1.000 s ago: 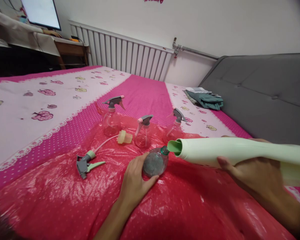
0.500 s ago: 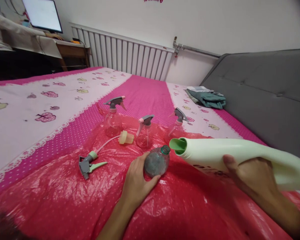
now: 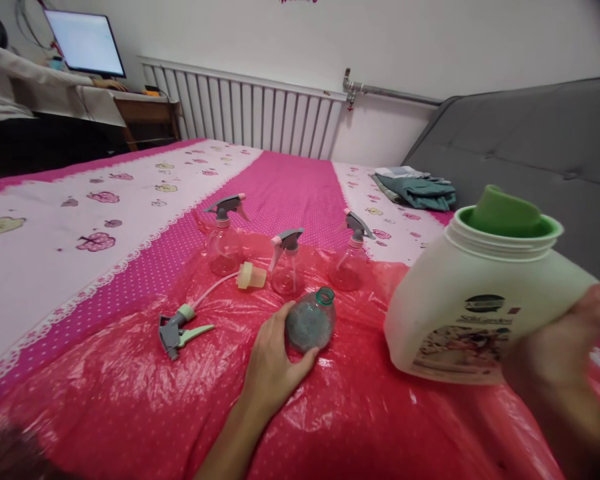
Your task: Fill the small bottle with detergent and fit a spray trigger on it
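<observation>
My left hand (image 3: 277, 357) grips a clear spray bottle (image 3: 307, 325) with a green-ringed open mouth; it leans slightly right, and its inside looks cloudy grey. My right hand (image 3: 563, 353) is wrapped round a large pale green detergent jug (image 3: 463, 293), now upright, with a green pouring spout (image 3: 505, 213) in its neck. A grey and light-green trigger sprayer head (image 3: 177, 331) lies left of the bottle, its thin tube running to a yellowish cap-like piece (image 3: 251, 275). Behind stand three clear pink spray bottles (image 3: 223, 250) with grey and pink trigger heads.
A red plastic sheet (image 3: 105, 400) covers the near part of the bed, over a pink patterned bedspread (image 3: 295, 180). Folded clothes (image 3: 417, 190) lie by the grey headboard (image 3: 530, 140). At the far left, a person in a white sleeve (image 3: 35, 70) sits at a desk with a monitor (image 3: 87, 43).
The jug has swung from lying tilted with its spout beside the bottle's mouth to upright, farther right. My left hand and its bottle have hardly moved.
</observation>
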The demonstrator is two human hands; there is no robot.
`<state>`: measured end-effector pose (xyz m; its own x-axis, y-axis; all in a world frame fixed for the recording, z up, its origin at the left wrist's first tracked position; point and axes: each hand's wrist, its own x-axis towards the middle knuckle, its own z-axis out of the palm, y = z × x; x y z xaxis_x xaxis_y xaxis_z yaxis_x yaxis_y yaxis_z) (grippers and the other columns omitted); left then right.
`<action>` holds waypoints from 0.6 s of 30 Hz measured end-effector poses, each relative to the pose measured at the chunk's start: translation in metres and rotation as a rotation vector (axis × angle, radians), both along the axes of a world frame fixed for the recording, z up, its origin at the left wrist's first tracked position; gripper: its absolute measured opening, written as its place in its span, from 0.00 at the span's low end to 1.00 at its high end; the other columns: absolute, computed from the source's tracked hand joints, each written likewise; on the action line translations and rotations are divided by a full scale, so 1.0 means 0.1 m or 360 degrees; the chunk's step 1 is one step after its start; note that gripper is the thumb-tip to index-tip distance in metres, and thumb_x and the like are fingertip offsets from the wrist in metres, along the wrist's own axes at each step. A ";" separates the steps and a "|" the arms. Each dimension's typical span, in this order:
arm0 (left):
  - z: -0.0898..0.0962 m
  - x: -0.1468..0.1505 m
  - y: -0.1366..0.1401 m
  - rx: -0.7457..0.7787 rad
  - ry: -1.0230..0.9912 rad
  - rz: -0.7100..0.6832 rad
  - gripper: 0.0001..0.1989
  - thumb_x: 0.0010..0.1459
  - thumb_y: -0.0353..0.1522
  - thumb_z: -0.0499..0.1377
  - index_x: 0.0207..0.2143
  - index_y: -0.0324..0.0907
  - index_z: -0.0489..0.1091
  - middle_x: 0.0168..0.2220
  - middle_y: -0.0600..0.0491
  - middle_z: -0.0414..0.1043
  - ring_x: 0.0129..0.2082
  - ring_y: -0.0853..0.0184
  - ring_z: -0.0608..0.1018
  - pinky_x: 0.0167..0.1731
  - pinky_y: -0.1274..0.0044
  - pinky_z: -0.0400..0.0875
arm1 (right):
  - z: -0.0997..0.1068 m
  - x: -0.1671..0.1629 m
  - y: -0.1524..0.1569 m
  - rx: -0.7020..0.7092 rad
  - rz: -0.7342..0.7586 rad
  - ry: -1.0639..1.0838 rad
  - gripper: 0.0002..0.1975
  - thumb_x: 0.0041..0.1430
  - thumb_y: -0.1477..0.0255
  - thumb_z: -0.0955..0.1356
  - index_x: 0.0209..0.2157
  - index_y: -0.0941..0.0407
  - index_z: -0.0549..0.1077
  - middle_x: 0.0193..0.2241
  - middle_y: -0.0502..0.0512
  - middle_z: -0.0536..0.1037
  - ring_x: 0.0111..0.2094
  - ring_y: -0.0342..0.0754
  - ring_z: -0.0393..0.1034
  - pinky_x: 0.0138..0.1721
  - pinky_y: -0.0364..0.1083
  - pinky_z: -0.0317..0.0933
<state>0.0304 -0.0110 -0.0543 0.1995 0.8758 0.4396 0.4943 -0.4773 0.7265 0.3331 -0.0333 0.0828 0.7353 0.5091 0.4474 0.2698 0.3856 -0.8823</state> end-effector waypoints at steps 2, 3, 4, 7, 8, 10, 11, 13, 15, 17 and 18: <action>0.01 0.00 0.00 0.0007 0.0009 0.0012 0.37 0.57 0.34 0.70 0.66 0.45 0.60 0.62 0.41 0.74 0.60 0.46 0.78 0.60 0.52 0.73 | -0.09 -0.07 0.09 0.0143 -0.0075 0.0142 0.40 0.50 0.33 0.59 0.38 0.55 0.74 0.37 0.59 0.78 0.40 0.56 0.75 0.33 0.51 0.71; 0.01 -0.01 0.00 0.0013 0.0014 0.0017 0.37 0.57 0.34 0.69 0.66 0.45 0.61 0.62 0.41 0.75 0.60 0.46 0.78 0.60 0.52 0.74 | -0.14 -0.10 0.12 0.0167 -0.0084 0.0195 0.40 0.49 0.33 0.59 0.39 0.55 0.74 0.38 0.59 0.78 0.41 0.56 0.75 0.33 0.50 0.71; 0.02 -0.01 0.00 0.0017 0.0019 0.0021 0.36 0.57 0.34 0.69 0.66 0.45 0.61 0.62 0.41 0.75 0.60 0.46 0.79 0.59 0.52 0.74 | -0.20 -0.12 0.14 0.0175 -0.0088 0.0244 0.39 0.50 0.33 0.60 0.39 0.55 0.73 0.39 0.58 0.78 0.43 0.55 0.75 0.33 0.49 0.70; 0.04 -0.02 -0.01 -0.0001 0.0032 0.0028 0.35 0.57 0.35 0.68 0.65 0.45 0.61 0.61 0.41 0.75 0.60 0.46 0.79 0.59 0.52 0.74 | -0.38 -0.14 0.16 0.0128 -0.0118 0.0368 0.35 0.51 0.35 0.61 0.35 0.54 0.71 0.38 0.55 0.78 0.42 0.52 0.74 0.31 0.46 0.68; 0.04 -0.02 -0.01 -0.0016 0.0037 0.0030 0.35 0.58 0.35 0.68 0.65 0.45 0.61 0.61 0.42 0.75 0.60 0.46 0.79 0.59 0.52 0.74 | -0.44 -0.13 0.16 0.0120 -0.0139 0.0412 0.34 0.52 0.36 0.61 0.34 0.55 0.71 0.38 0.55 0.78 0.41 0.51 0.73 0.30 0.45 0.67; 0.05 -0.03 -0.01 -0.0038 0.0047 0.0032 0.35 0.58 0.35 0.68 0.66 0.46 0.61 0.61 0.42 0.75 0.60 0.46 0.79 0.60 0.51 0.74 | -0.51 -0.09 0.17 0.0135 -0.0157 0.0471 0.36 0.51 0.35 0.60 0.33 0.55 0.71 0.38 0.54 0.78 0.41 0.50 0.73 0.30 0.45 0.67; 0.05 -0.04 -0.01 -0.0041 0.0051 0.0033 0.35 0.58 0.35 0.68 0.66 0.46 0.61 0.61 0.42 0.75 0.60 0.47 0.79 0.59 0.51 0.74 | -0.54 -0.06 0.18 0.0151 -0.0159 0.0483 0.37 0.50 0.33 0.60 0.33 0.55 0.72 0.38 0.54 0.78 0.42 0.50 0.73 0.31 0.45 0.67; 0.04 -0.04 -0.01 -0.0037 0.0055 0.0037 0.35 0.59 0.36 0.68 0.66 0.47 0.61 0.61 0.42 0.74 0.60 0.46 0.79 0.60 0.51 0.74 | -0.56 -0.02 0.19 0.0168 -0.0151 0.0495 0.39 0.49 0.32 0.60 0.35 0.56 0.73 0.38 0.55 0.79 0.43 0.50 0.74 0.32 0.44 0.67; 0.02 -0.05 0.00 -0.0040 0.0061 0.0045 0.34 0.59 0.37 0.68 0.66 0.47 0.61 0.61 0.42 0.74 0.60 0.46 0.79 0.60 0.50 0.73 | -0.57 -0.02 0.19 0.0152 -0.0147 0.0512 0.40 0.50 0.32 0.61 0.36 0.56 0.74 0.39 0.55 0.79 0.44 0.50 0.74 0.33 0.43 0.67; 0.01 -0.05 0.01 -0.0048 0.0068 0.0059 0.35 0.60 0.38 0.68 0.66 0.47 0.61 0.62 0.41 0.74 0.60 0.46 0.79 0.60 0.49 0.73 | -0.57 -0.04 0.18 0.0136 -0.0150 0.0538 0.39 0.51 0.32 0.60 0.35 0.56 0.74 0.38 0.55 0.79 0.44 0.50 0.75 0.33 0.43 0.67; 0.00 -0.06 0.01 -0.0049 0.0067 0.0065 0.35 0.60 0.39 0.68 0.66 0.47 0.61 0.61 0.41 0.74 0.60 0.46 0.79 0.60 0.49 0.73 | -0.57 -0.05 0.17 0.0141 -0.0152 0.0543 0.39 0.52 0.33 0.60 0.35 0.56 0.73 0.38 0.55 0.79 0.44 0.50 0.74 0.33 0.43 0.67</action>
<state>0.0248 -0.0097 -0.0542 0.1809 0.8967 0.4040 0.5437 -0.4335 0.7187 0.3283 -0.0166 0.0259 0.8923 0.4010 0.2074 0.0043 0.4518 -0.8921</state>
